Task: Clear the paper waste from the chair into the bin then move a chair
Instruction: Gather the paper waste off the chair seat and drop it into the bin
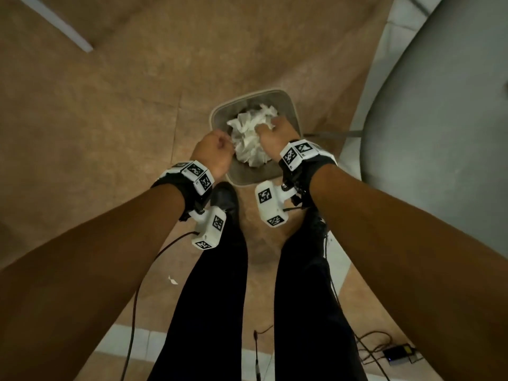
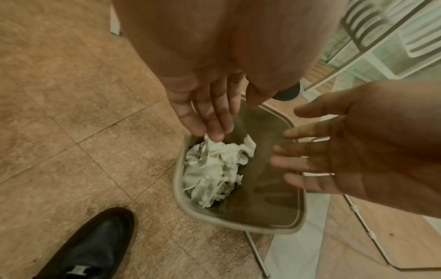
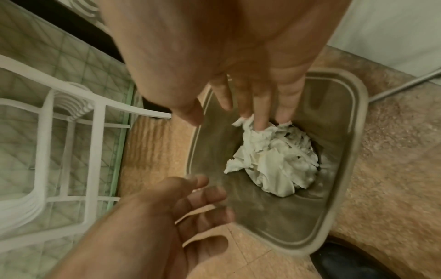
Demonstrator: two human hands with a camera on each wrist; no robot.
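Observation:
A grey bin [image 1: 247, 176] stands on the brown floor between my feet and holds a wad of crumpled white paper [image 1: 250, 138]. Both hands hang over its mouth. My left hand [image 1: 217, 145] is on the left side; in the left wrist view its straight fingers [image 2: 212, 130] touch the top of the paper [image 2: 212, 169]. My right hand [image 1: 272, 127] is over the right side; its fingers [image 3: 257, 115] point down and touch the paper [image 3: 274, 162]. Neither hand grips anything. A white plastic chair [image 3: 71, 132] stands beside the bin [image 3: 358, 132].
A grey rounded surface [image 1: 439, 133] fills the right side, with thin metal legs [image 2: 358, 217] next to the bin [image 2: 176, 185]. My black shoe [image 1: 225, 199] is at the bin's near wall. A small paper scrap [image 1: 172, 281] and cables [image 1: 384, 350] lie on the floor.

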